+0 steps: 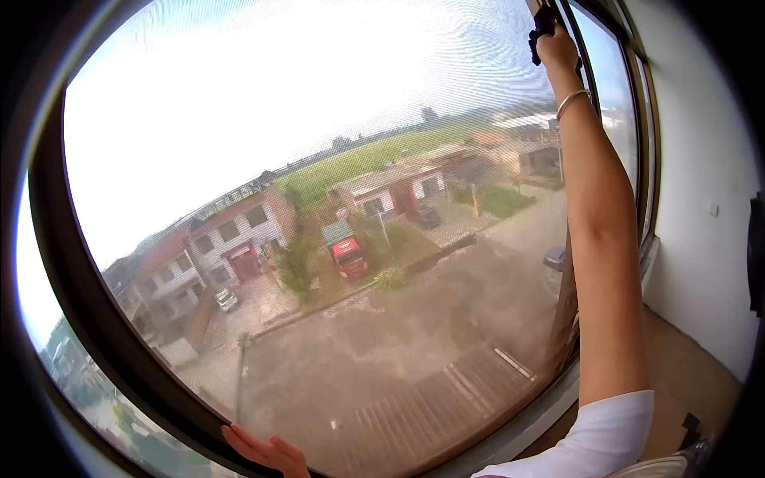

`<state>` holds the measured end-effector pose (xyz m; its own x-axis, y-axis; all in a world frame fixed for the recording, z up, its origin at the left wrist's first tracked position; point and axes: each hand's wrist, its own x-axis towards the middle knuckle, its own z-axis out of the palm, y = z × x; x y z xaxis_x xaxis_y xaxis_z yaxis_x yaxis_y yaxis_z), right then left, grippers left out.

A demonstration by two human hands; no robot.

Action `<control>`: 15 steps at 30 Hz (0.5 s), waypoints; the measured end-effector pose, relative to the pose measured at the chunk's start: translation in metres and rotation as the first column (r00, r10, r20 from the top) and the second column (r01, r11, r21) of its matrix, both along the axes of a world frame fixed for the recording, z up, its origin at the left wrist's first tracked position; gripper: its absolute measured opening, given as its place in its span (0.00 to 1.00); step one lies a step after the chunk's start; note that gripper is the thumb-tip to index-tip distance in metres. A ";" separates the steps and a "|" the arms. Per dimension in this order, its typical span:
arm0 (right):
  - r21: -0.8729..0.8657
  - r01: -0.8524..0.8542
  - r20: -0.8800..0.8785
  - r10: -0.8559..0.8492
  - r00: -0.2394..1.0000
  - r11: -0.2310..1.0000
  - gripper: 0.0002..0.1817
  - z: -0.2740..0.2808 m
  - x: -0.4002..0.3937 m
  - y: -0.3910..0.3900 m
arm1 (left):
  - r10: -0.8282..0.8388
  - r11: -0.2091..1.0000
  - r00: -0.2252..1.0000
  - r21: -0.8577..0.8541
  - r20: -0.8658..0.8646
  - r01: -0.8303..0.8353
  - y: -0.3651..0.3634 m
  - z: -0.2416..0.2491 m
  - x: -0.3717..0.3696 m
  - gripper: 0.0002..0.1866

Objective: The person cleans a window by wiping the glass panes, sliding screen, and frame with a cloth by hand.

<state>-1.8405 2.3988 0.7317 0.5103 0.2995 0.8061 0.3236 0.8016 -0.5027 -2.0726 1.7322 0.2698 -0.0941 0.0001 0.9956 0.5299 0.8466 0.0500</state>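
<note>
My right arm reaches up along the right side of a large window. At the top, my right hand [559,49] is closed around a bunched dark cloth [542,35], against the upper part of the right frame upright [586,44]. A bangle circles that wrist. Low on the left, my left hand [267,454] rests by the lower part of the dark window frame [88,271], its fingers stretched out and holding nothing. A fine mesh screen [446,319] fills the opening between both hands.
A white wall [701,143] with a small switch plate [713,209] stands to the right, above a brownish floor [685,358]. The sill [526,422] runs along the bottom. Far below outside are houses, a red truck [347,253], and a paved yard.
</note>
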 end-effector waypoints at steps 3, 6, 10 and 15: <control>0.290 0.127 -0.062 -0.114 0.992 0.949 0.21 -0.004 -0.030 -0.066 | -0.011 1.000 1.000 -0.019 -0.028 0.011 0.005 0.002 0.000 0.31; 0.661 -0.033 -0.021 0.062 0.998 0.750 0.16 0.010 -0.064 -0.173 | 0.051 0.998 0.998 -0.028 -0.029 -0.052 0.004 0.002 0.003 0.32; 0.677 -0.381 0.392 0.130 0.911 0.629 0.17 -0.014 -0.117 -0.311 | 0.088 0.996 0.996 -0.028 -0.029 -0.089 0.002 0.001 0.001 0.32; 0.895 -0.207 0.307 -0.209 0.928 0.396 0.17 -0.021 -0.115 -0.307 | 0.156 0.985 0.986 -0.064 -0.056 -0.160 0.002 0.005 0.003 0.32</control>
<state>-1.9555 2.0914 0.7112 0.1630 -0.7093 0.6858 0.2900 0.6989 0.6539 -2.0691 1.7337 0.2749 -0.0479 0.0573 0.9972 0.3894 0.9204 -0.0342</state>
